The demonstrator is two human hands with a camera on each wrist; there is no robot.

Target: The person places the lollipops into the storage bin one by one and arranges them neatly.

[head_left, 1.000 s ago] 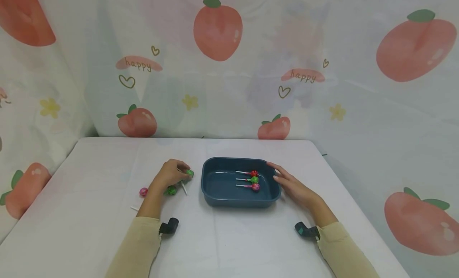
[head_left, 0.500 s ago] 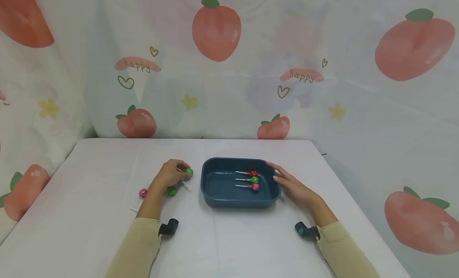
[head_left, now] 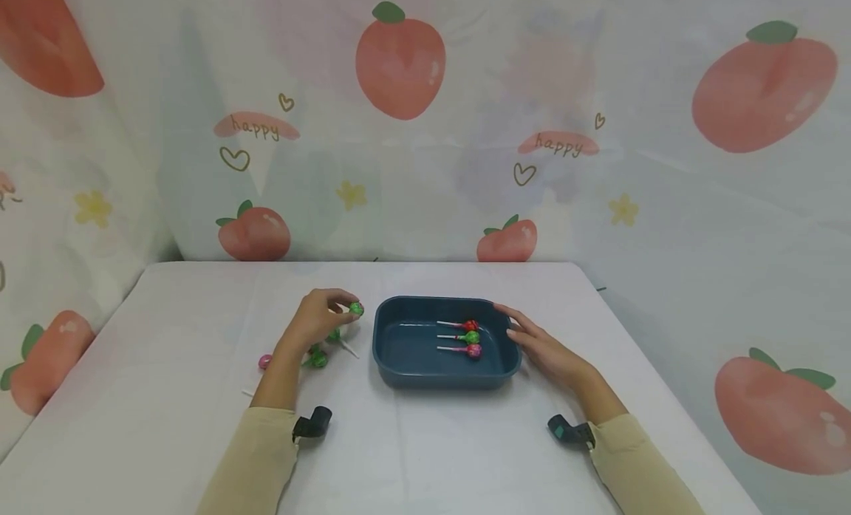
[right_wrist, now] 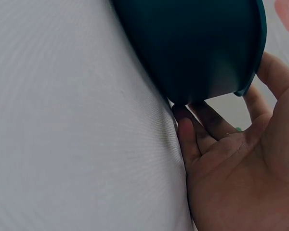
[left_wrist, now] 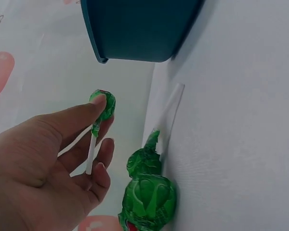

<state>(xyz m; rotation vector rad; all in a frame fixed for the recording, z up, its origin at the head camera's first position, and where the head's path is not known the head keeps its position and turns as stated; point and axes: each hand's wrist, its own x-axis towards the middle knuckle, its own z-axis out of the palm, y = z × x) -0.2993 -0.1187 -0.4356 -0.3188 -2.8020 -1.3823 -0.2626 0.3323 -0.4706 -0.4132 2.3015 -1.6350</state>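
My left hand (head_left: 315, 319) pinches a green-wrapped lollipop (left_wrist: 106, 107) by its candy head, between thumb and fingers. It is raised a little off the table, left of the blue tray (head_left: 439, 382). In the left wrist view its white stick hangs down towards the curled lower fingers. My right hand (head_left: 548, 350) holds the tray's right end, thumb over the rim and fingers against the outer wall. Inside the tray, a red lollipop (head_left: 470, 326), a green lollipop (head_left: 472, 338) and a pink lollipop (head_left: 473, 350) lie in a row, sticks pointing left.
Two green lollipops (head_left: 319, 359) lie on the white table beneath my left hand. A pink lollipop head (head_left: 264, 361) and a white stick end (head_left: 247, 392) show left of that forearm. A peach-printed cloth (head_left: 425, 175) hangs behind the table.
My left hand has lifted the green lollipop slightly up and to the right, uncovering another green lollipop below it. My right hand stays on the tray.
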